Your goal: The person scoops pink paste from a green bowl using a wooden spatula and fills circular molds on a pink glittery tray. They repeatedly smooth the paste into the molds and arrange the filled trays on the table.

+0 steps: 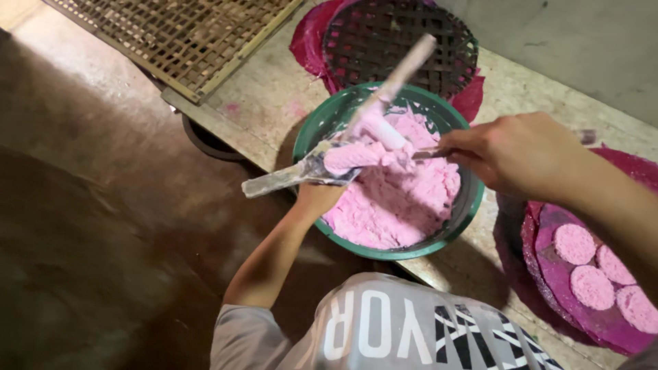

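A green bowl (307,131) holds a heap of pink dough (404,202). My left hand (317,199) reaches up from below and grips a flat metal scoop (288,177), loaded with a lump of the pink dough, over the bowl's left rim. My right hand (514,154) comes in from the right, closed on a thin blade (426,154) whose tip touches the lump on the scoop. A dough-coated wooden stick (401,72) leans out of the bowl toward the back.
On the right, a magenta-lined tray (541,240) carries three round pink patties (574,243). Behind the bowl a dark woven round tray (404,38) lies on magenta cloth. A bamboo lattice rack (178,34) sits at the back left, brown floor (89,205) on the left.
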